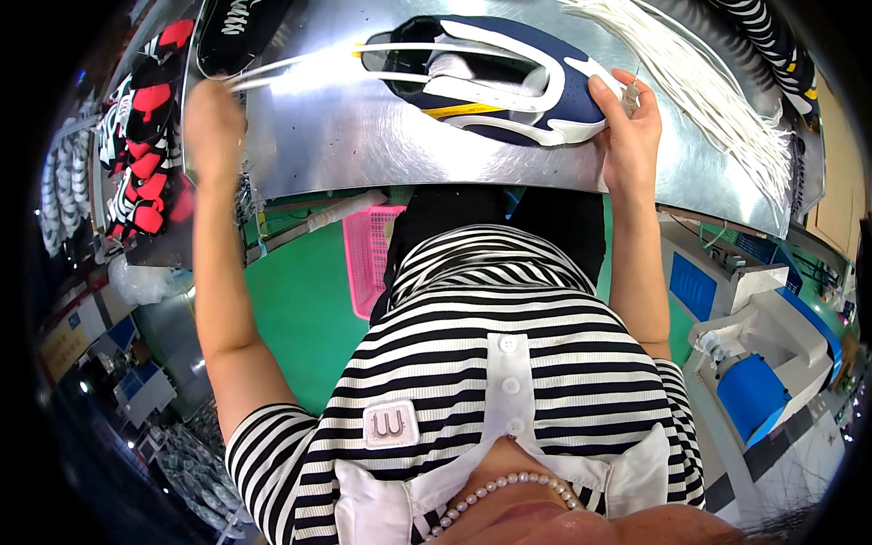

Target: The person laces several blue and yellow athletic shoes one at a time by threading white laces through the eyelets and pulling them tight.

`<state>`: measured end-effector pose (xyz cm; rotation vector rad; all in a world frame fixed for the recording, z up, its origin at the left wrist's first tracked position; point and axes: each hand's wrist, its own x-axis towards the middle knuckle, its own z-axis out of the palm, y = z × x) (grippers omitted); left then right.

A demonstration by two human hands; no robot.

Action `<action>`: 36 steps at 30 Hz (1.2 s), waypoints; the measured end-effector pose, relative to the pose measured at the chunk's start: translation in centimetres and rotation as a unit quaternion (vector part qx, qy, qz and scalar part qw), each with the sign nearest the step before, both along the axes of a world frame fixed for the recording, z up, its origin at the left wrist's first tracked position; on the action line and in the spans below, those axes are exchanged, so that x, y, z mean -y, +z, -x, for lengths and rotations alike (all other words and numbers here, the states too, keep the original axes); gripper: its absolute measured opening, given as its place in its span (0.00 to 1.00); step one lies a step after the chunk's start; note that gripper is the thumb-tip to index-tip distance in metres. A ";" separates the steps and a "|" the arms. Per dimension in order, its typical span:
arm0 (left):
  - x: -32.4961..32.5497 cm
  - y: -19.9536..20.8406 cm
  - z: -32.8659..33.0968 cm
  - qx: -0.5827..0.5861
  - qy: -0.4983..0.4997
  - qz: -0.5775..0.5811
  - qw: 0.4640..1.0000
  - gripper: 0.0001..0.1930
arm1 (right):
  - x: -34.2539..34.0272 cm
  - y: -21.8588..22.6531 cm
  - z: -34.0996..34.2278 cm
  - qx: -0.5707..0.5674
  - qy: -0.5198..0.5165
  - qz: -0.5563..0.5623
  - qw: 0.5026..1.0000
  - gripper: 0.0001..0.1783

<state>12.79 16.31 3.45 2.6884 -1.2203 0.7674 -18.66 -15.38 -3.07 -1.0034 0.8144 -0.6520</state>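
1. We judged the step in hand to be drawing the lace [391, 45] out of the upper [495, 96], with one hand pulling and the other anchoring.
2. Our left grip [214, 127] was blurred, but its fingers seemed closed around the lace's far end, well apart from the upper. A steady, level pull would have served best, as a jerk might have dragged the upper along or left the strands uneven.
3. Our right grip [631, 123] pinched the upper's right end, thumb on top, with a small metal tool [631, 98] among the fingers. We did well to hold firmly there, but needed to angle the tool's tip away from the upper and our own skin.
4. We thought it wise to compare both strands for length and twists before letting go.
5. The upper lay on the shiny metal tabletop [309, 136], near its front edge, between our hands and left of the white bundle [699, 86].
6. It looked navy with white panels, a white band around its long opening, pale lining inside and a yellow strip along the near side. Two white strands ran leftward from it, looking nearly straight.
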 end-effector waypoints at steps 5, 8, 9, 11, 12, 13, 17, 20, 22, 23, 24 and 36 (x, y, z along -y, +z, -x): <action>-1.4 0.2 -0.3 -0.099 0.028 0.100 0.990 0.09 | -0.3 -2.2 -0.5 -0.078 0.070 0.062 0.993 0.26; 8.7 4.1 11.0 -0.412 -0.337 0.135 0.836 0.04 | 0.3 -1.4 -0.7 -0.223 0.061 0.366 0.902 0.24; 10.9 5.4 13.1 -0.450 -0.422 0.120 0.777 0.05 | 1.0 -1.3 -0.3 -0.267 0.058 0.461 0.844 0.22; 13.4 5.1 13.5 -0.405 -0.411 0.144 0.804 0.04 | 1.8 -0.7 0.7 -0.272 0.033 0.498 0.823 0.18; 14.4 4.3 13.0 -0.356 -0.382 0.152 0.839 0.04 | 2.0 -0.1 1.0 -0.233 0.007 0.447 0.863 0.16; 15.2 3.6 12.8 -0.306 -0.351 0.158 0.870 0.04 | 2.3 0.5 1.4 -0.192 -0.020 0.394 0.899 0.14; 18.1 2.0 15.3 -0.289 -0.395 0.145 0.860 0.04 | -0.1 4.5 0.2 0.018 0.170 0.258 0.951 0.09; 18.9 0.7 15.3 -0.339 -0.368 0.176 0.848 0.06 | -1.4 3.3 -2.0 0.023 0.185 0.100 0.977 0.08; 18.2 0.6 14.8 -0.356 -0.313 0.200 0.857 0.10 | -1.1 2.5 -2.2 0.011 0.174 0.050 0.983 0.08; 16.8 0.8 14.3 -0.321 -0.267 0.135 0.898 0.13 | -0.9 2.0 -2.2 0.006 0.167 0.025 0.986 0.08; 15.5 0.5 13.3 -0.354 -0.251 0.071 0.898 0.15 | -0.8 1.7 -2.5 -0.003 0.169 0.019 0.985 0.09; 18.0 -3.5 14.5 -0.760 0.012 0.157 0.631 0.16 | -2.4 0.1 -4.2 -0.127 0.136 0.223 0.957 0.26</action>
